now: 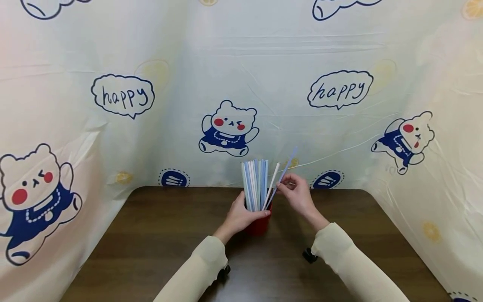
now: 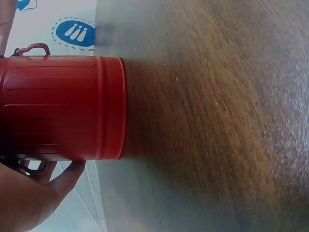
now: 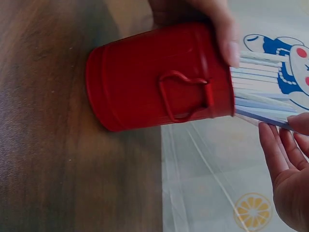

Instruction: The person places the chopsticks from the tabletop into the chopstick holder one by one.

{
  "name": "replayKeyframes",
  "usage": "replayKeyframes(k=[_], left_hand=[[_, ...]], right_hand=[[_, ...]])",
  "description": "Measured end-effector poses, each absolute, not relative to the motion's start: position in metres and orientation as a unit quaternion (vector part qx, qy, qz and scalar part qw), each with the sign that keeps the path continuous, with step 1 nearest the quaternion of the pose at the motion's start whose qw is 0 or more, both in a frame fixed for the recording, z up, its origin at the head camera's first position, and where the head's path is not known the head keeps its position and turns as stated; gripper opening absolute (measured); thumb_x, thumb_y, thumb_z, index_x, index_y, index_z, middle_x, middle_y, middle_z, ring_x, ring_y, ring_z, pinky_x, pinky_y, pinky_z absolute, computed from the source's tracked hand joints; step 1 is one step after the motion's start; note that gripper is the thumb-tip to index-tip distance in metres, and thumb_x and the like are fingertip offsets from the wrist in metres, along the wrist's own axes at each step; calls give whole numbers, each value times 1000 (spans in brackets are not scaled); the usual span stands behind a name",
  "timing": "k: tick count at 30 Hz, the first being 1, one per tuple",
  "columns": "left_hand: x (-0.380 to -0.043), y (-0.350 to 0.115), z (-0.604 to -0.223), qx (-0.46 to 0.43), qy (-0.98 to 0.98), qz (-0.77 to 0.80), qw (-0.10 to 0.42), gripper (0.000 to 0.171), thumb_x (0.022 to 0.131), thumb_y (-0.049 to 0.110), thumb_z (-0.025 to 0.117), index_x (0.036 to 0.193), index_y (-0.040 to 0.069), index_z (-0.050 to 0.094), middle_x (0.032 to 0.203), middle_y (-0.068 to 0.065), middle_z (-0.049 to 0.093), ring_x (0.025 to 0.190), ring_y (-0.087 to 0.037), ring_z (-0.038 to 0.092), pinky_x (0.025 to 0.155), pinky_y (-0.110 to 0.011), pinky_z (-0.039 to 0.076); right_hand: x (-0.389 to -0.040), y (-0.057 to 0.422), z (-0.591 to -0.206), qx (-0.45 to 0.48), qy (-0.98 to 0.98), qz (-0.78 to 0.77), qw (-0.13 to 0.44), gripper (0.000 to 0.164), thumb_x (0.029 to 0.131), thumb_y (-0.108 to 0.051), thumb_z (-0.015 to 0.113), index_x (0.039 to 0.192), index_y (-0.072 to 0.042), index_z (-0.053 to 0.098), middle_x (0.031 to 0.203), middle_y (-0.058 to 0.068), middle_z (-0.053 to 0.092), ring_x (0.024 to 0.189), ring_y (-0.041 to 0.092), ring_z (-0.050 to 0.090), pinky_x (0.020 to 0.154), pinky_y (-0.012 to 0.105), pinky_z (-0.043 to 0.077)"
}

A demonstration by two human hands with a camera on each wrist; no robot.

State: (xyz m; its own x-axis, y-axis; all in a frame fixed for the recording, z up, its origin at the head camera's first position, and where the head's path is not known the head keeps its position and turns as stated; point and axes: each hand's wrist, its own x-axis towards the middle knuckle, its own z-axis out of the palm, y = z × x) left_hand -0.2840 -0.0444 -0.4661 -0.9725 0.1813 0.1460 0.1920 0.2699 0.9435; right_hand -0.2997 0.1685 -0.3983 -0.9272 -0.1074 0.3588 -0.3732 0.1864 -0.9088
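A red metal bucket (image 1: 258,225) with small side handles stands upright on the table. It holds a bundle of white, pale green and blue straws (image 1: 254,182). My left hand (image 1: 241,216) grips the bucket around its upper left side, the thumb lying across the front near the rim. On the other side my right hand (image 1: 298,195) pinches a thin blue straw (image 1: 288,165) between thumb and fingertips. This straw leans out to the right, its lower end in the bucket next to a tilted white straw (image 1: 272,180). The bucket's handle (image 3: 169,96) shows in the right wrist view.
The brown wooden table (image 1: 151,247) has its back edge just behind the bucket. A pale curtain (image 1: 283,92) printed with bears and "happy" bubbles hangs behind it and at both sides. Dark devices (image 1: 310,255) sit under both sleeved wrists.
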Motion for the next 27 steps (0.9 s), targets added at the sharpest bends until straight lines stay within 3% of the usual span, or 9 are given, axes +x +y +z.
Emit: replayKeyframes(k=[8,27], left_hand=[[-282,-42,-466,-127,-796,-591,11,87,77,42,89,146,22,42,143,-2,55,122,-23,59,108,-53,47],[-283,-39,-467,-130,-791,-598,13,86,78,38,90,148,25,40,144,2,54,123,-22,58,110,-52,45]], right_hand=[[-297,168,-411,170,-847,482,146,7,93,-7,75,96,-3,71,91,10,72,79,19,66,71,28,56],[-296,163,-426,176,-873,445,94,7,93,-9,75,98,-7,71,96,7,72,85,21,67,80,39,59]])
